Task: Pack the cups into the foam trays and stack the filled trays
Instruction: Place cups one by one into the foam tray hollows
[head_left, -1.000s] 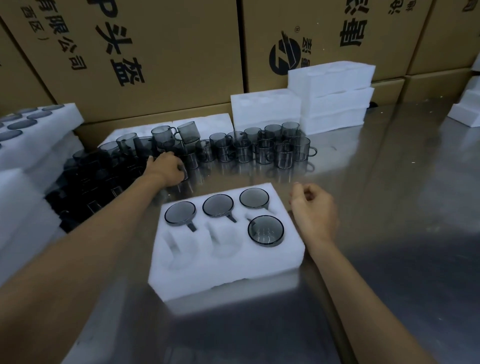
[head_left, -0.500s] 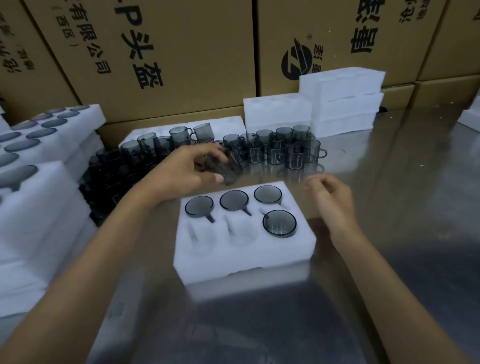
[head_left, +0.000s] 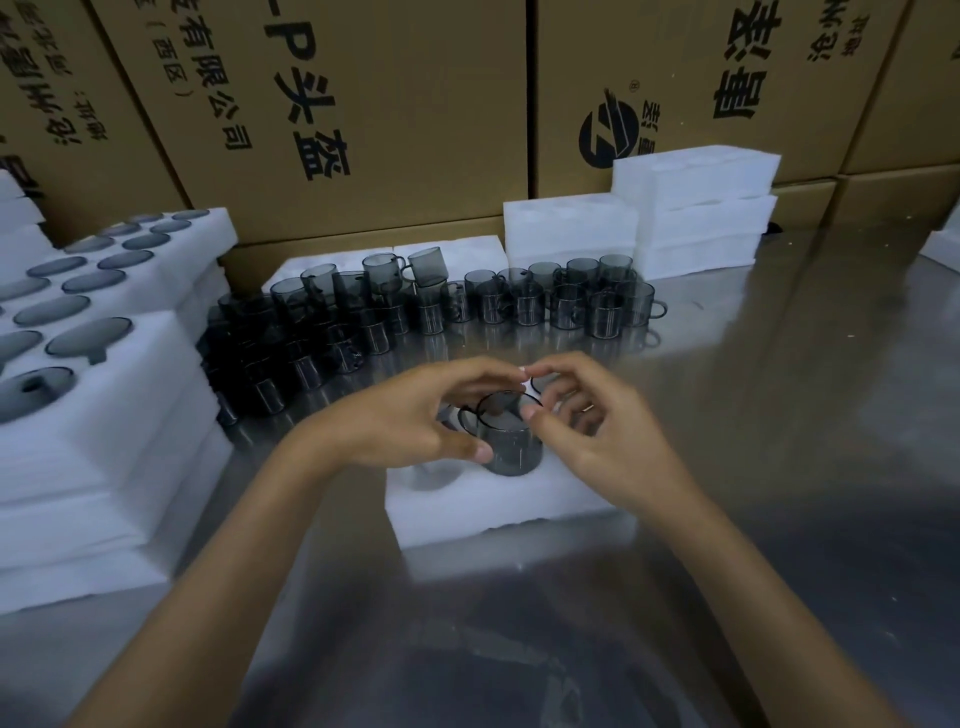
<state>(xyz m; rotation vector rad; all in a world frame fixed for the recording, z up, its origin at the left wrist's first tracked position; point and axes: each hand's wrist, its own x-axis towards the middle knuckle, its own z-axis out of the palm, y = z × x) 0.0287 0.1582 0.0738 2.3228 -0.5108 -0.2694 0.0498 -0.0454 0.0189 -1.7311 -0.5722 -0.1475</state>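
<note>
Cup (head_left: 510, 441): smoked glass, light, rigid, slick, breakable; best held by the wall.
Left hand (head_left: 410, 421): curled round the cup.
Right hand (head_left: 597, 431): fingertips pinching its rim.
Foam tray (head_left: 498, 506): soft, dents easily.

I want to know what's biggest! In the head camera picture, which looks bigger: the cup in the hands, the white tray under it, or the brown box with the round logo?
1. Brown cardboard box
2. White foam tray
3. Smoky glass cup

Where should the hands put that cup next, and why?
Probably lower the cup straight down into the empty front-row slot under it. Both the left hand and the right hand hold it upright just above the foam tray, and another empty slot shows beside it, so the tray is not yet full.
</note>
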